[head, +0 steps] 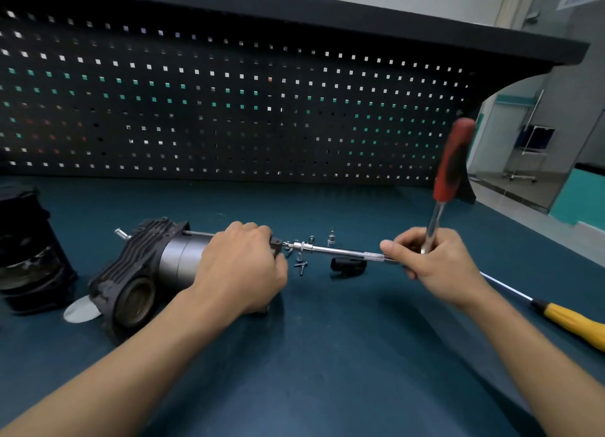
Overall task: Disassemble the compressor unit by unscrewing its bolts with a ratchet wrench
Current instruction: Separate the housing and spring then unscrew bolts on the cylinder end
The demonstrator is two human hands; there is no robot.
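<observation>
Looks partway, loose screws out, more to undo: grips compressor unit in left hand, curls right hand round ratchet wrench

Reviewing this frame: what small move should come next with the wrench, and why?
Probably swing the ratchet wrench one stroke: its extension bar reaches the compressor end, the left hand grips the body, and the right hand holds the wrench head.
</observation>
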